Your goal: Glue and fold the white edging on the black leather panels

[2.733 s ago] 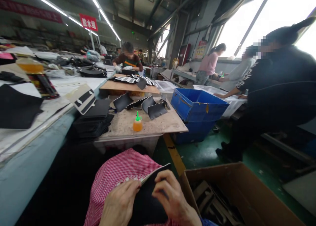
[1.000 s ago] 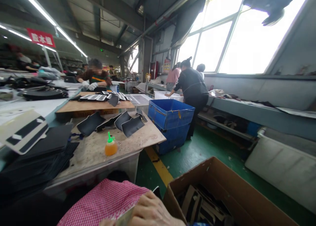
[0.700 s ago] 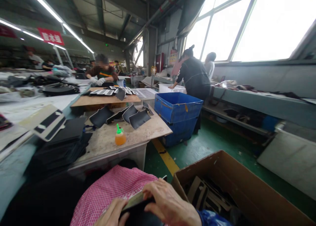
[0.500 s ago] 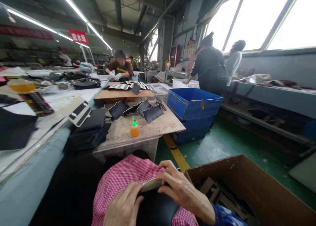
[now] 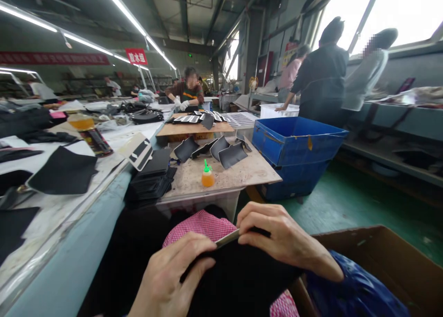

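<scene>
Head view: we see our 2 hands clamped on the pale-edged top of a black panel (image 5: 238,275), the left hand (image 5: 173,271) and right hand (image 5: 277,231) a little apart along that edge. The black panel is in front of a pink checked cloth (image 5: 197,227). Beyond it, we see a worktop (image 5: 187,183) with 1 bottle of orange liquid (image 5: 207,178), a stack of black sheets (image 5: 152,174) and curved black pieces (image 5: 232,155). A cardboard box (image 5: 394,252) sits near our right sleeve (image 5: 353,284).

Left hand (image 5: 169,273) and right hand (image 5: 278,231) near each other, both in a thumb-and-finger pinch
</scene>
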`<state>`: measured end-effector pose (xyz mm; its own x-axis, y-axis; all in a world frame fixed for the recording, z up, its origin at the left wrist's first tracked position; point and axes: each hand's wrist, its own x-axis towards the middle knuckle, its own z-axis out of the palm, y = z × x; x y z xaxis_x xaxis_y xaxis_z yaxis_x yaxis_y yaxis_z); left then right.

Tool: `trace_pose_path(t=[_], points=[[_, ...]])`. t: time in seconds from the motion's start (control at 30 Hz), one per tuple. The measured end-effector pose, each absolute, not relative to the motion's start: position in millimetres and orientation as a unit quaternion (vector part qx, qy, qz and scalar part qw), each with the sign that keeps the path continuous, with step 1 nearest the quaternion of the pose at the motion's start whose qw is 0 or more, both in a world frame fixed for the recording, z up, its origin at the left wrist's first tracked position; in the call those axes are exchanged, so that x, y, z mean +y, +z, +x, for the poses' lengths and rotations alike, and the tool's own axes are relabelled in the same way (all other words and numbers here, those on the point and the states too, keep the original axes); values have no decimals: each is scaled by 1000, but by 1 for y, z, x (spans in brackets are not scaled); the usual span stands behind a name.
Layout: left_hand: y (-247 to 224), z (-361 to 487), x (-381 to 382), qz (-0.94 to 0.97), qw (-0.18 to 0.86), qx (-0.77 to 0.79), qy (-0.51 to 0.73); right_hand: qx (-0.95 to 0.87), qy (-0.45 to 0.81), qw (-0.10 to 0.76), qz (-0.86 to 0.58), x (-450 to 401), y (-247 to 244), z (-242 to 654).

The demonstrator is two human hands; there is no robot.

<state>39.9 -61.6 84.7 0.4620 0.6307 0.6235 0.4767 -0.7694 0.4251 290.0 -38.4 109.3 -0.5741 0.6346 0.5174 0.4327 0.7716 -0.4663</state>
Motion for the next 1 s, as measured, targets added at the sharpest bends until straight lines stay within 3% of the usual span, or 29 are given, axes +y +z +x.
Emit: trace_pose_path(t=[0.23, 0.63, 0.87, 1.0], points=[[110, 42, -63, 819, 106, 343, 447, -876, 77, 363, -306, -38, 138, 282], [112, 34, -66, 821, 65, 348, 447, -872, 93, 370, -308, -40, 145, 276], [102, 24, -72, 732, 163, 418, 513, -863, 86, 383, -317, -43, 141, 274], [112, 24, -71, 753, 113, 430, 486, -863, 73, 389, -314, -46, 143, 272]])
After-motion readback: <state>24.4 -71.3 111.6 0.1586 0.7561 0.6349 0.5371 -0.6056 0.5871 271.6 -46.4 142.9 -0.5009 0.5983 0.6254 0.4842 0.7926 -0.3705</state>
